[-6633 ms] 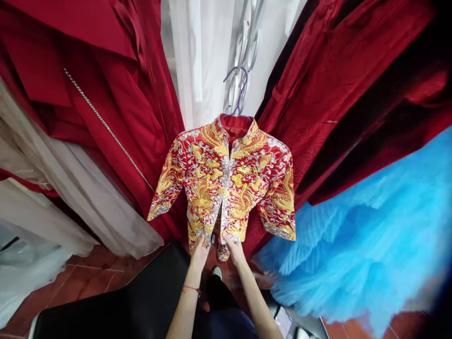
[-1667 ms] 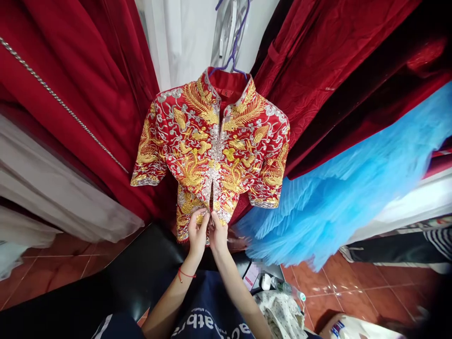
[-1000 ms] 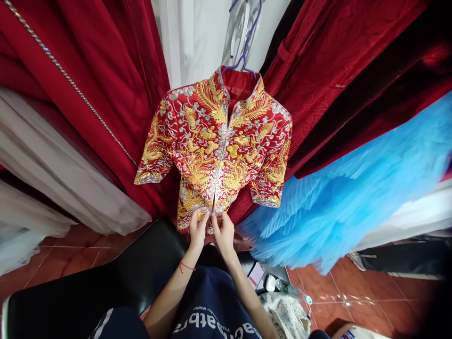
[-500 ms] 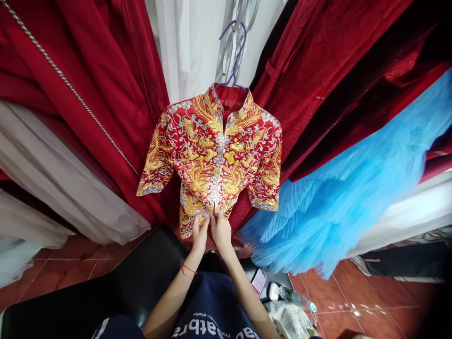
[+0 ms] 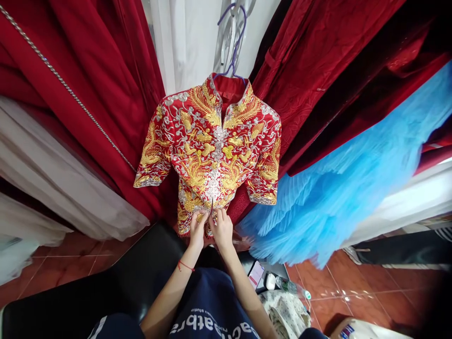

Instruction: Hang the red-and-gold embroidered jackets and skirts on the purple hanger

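Observation:
A red jacket (image 5: 212, 150) with gold and silver embroidery hangs in front of me on a purple hanger (image 5: 231, 44). My left hand (image 5: 197, 231) pinches the left front edge of the jacket near the hem. My right hand (image 5: 222, 228) pinches the right front edge beside it. Both hands are closed and meet at the jacket's centre opening, just above the hem. A red string bracelet is on my left wrist.
Dark red gowns (image 5: 88, 94) hang on both sides, a white one (image 5: 52, 188) at left. A bright blue tulle skirt (image 5: 346, 188) spreads at right. A black seat (image 5: 116, 287) lies below me on the red tile floor (image 5: 370, 287). A phone (image 5: 254, 274) and a bottle (image 5: 289, 285) lie by my right.
Over several seconds my hands moved up from the hem's two corners and came together at the centre opening. In the last second they stayed there with small finger shifts; the view wobbled slightly.

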`<state>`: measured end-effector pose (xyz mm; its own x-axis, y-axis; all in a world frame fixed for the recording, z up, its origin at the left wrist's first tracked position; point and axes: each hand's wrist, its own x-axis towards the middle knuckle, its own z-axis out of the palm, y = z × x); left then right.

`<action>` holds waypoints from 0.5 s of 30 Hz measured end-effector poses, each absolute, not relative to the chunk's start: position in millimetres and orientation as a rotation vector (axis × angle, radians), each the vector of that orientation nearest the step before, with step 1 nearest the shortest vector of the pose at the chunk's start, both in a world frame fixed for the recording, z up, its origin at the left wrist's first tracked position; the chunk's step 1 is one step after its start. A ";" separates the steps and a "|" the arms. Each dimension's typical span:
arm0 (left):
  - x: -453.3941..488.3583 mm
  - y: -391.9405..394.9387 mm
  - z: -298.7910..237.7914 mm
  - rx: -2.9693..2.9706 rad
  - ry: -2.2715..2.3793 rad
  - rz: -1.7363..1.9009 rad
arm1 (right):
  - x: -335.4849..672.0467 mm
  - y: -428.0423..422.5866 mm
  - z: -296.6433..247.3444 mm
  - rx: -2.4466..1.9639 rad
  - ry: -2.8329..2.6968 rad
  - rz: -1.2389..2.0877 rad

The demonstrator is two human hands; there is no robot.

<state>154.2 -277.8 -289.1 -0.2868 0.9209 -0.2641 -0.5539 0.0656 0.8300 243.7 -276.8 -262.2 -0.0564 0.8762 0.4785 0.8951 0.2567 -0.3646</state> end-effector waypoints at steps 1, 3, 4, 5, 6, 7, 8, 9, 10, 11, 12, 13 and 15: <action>153.4 -278.3 -288.8 0.460 1.094 1.530 | 243.7 -276.4 -262.8 -1.570 -1.914 -0.065; 151.3 -278.9 -288.1 0.456 1.103 1.515 | 243.4 -275.9 -264.0 -1.505 -1.920 -0.108; 150.1 -279.1 -287.8 0.460 1.105 1.514 | 243.2 -275.9 -264.7 -1.480 -1.921 -0.123; 148.9 -279.1 -287.6 0.465 1.108 1.515 | 243.1 -276.0 -265.4 -1.460 -1.921 -0.131; 147.5 -279.1 -287.5 0.469 1.110 1.519 | 243.0 -276.3 -266.2 -1.442 -1.921 -0.135; 146.0 -279.0 -287.6 0.468 1.111 1.526 | 242.9 -276.7 -267.0 -1.425 -1.920 -0.135; 144.5 -278.8 -287.6 0.463 1.109 1.534 | 242.9 -277.1 -267.8 -1.408 -1.919 -0.133; 142.8 -278.6 -287.6 0.454 1.104 1.540 | 242.8 -277.5 -268.6 -1.390 -1.920 -0.131; 141.1 -278.5 -287.5 0.441 1.097 1.543 | 242.7 -277.8 -269.2 -1.369 -1.923 -0.131; 139.3 -278.3 -287.3 0.428 1.087 1.545 | 242.5 -277.9 -269.6 -1.343 -1.932 -0.133; 137.4 -278.2 -286.9 0.414 1.078 1.545 | 242.2 -277.8 -269.9 -1.312 -1.946 -0.140; 135.5 -278.1 -286.3 0.403 1.070 1.546 | 241.7 -277.4 -270.0 -1.278 -1.961 -0.149; 131.9 -278.0 -284.8 0.388 1.063 1.549 | 240.3 -275.7 -269.6 -1.219 -1.981 -0.172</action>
